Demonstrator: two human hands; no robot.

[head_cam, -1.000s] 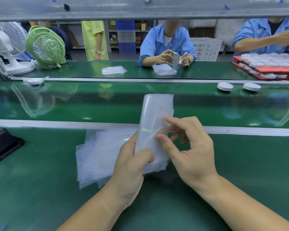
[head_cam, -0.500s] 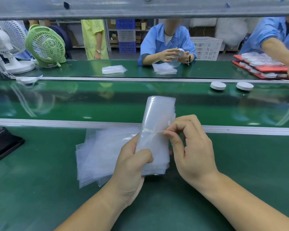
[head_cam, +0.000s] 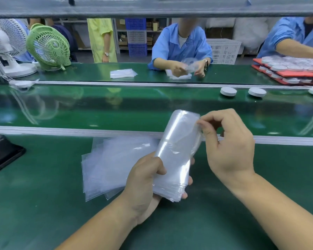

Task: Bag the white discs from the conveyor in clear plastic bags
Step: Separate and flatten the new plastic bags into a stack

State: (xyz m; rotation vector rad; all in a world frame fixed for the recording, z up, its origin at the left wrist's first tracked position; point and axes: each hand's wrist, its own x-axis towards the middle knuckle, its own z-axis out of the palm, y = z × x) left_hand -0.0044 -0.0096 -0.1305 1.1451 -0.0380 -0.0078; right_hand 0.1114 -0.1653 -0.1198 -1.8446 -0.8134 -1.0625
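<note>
Above the worktop (head_cam: 43, 204), the left hand (head_cam: 146, 179) grips a curled bundle of clear bags (head_cam: 177, 156), the right hand (head_cam: 229, 143) pinching apparently its top edge (white discs (head_cam: 228, 91) sit on the conveyor (head_cam: 116, 109) beyond).

A grey metal beam (head_cam: 152, 6) runs across the top. On the far green counter (head_cam: 90, 73) stand a white fan (head_cam: 5, 44) and a green fan (head_cam: 48, 46). Behind a worker in a blue coat (head_cam: 181, 44), shelves (head_cam: 135, 37) hold blue and white crates, beside a white basket (head_cam: 223, 50).
</note>
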